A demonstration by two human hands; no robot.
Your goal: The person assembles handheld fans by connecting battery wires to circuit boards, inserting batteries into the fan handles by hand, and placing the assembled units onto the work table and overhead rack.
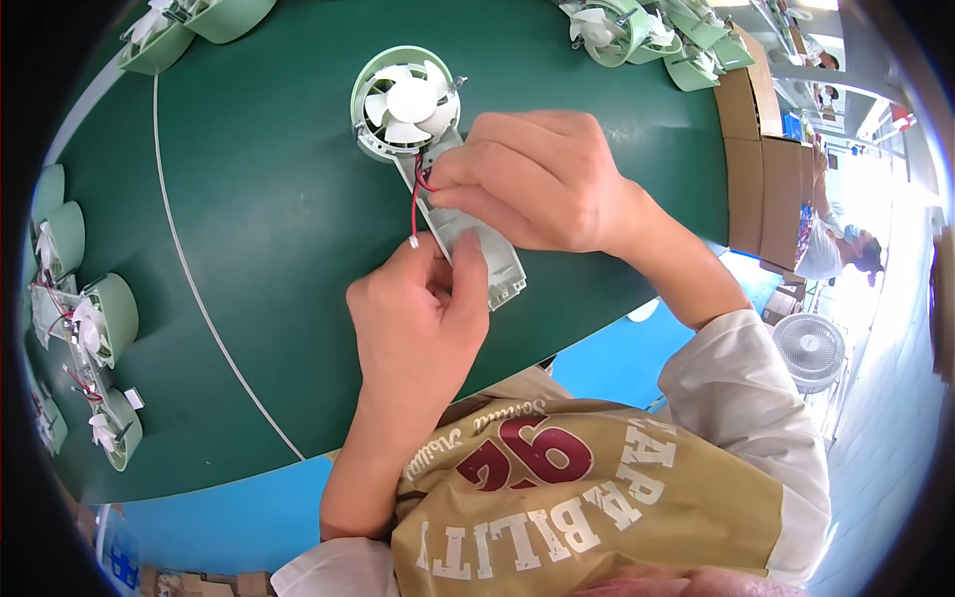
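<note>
A small handheld fan [410, 99] with white blades in a pale green ring lies on the green table, its grey-green handle shell [502, 261] slanting toward me. My left hand [413, 313] grips the lower part of that shell, with the thumb over its inside and the fingers at its left edge. At the neck, my right hand [542, 184] pinches the red and dark wires [422, 177] just below the ring; the fingertips partly hide what is between them. One red wire hangs down to a small white plug [414, 242] beside the left fingers.
More fan parts stand along the left edge [111, 316], the far left [159, 45] and the far right [607, 35]. Cardboard boxes [756, 169] adjoin the table's right side. A pale cord [184, 254] crosses the table. Beyond are a white floor fan [808, 350] and another person [831, 249].
</note>
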